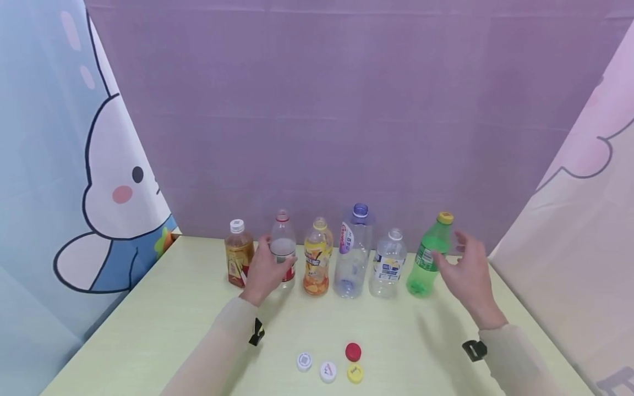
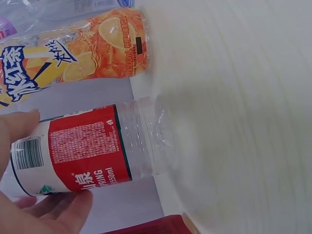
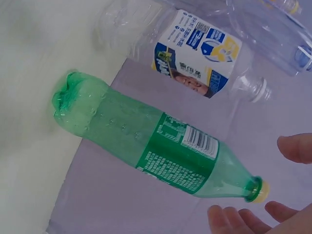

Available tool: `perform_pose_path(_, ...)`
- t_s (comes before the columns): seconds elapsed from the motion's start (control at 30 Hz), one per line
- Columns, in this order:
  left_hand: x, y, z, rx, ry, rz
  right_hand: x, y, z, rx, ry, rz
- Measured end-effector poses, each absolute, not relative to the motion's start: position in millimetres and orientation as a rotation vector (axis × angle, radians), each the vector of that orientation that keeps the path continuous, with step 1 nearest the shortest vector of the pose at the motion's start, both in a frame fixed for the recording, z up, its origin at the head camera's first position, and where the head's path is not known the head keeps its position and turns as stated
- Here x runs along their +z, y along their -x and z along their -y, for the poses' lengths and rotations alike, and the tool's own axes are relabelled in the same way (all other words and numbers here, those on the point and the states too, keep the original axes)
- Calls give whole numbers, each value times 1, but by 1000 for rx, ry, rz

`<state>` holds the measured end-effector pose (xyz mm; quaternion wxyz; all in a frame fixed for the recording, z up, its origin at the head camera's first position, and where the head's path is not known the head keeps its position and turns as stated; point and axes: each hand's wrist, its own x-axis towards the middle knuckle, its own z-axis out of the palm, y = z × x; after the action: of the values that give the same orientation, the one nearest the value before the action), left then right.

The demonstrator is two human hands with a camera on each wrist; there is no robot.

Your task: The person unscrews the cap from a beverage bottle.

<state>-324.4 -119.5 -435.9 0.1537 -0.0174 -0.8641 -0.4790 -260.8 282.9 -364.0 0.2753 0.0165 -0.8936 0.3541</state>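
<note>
My left hand [image 1: 264, 273] grips an uncapped clear water bottle [image 2: 87, 148] with a red and white label, thumb on one side and fingers on the other. Upright at the right end of the row stands a green soda bottle [image 1: 430, 253] with a yellow cap. Beside its upper part is my right hand [image 1: 469, 275], fingers spread and bent a little. In the right wrist view, a gap shows between this hand and the bottle, and nothing is held. An amber drink bottle [image 1: 240, 256] with a white cap stands left of the left hand, which partly hides it.
Between the hands stand an uncapped orange-label tea bottle [image 1: 317, 264], a tall bluish bottle [image 1: 353, 258] and a small clear bottle [image 1: 388, 267]. Nearer lie two white caps [image 1: 328, 372], a red cap [image 1: 353, 352] and a yellow cap [image 1: 355, 373]. A purple cloth [image 1: 337, 121] hangs behind.
</note>
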Motion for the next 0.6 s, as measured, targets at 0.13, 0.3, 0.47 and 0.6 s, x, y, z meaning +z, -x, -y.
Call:
perform_pose_path(0.13,-435,325,119,-1327,36,2511,-363,271,-289,988,0,2448)
perform_pose_path(0.3,-433,326,120,-1303,34,2537,-362,283,-295,1094,47,2484)
perform_pose_path(0.47,-433,327,121,-1305,37,2546,-365,295,-299,1206,45,2530)
perform_pose_path(0.6,-435,326,120,-1340,52,2546,-369,301,-303,1224,37,2601)
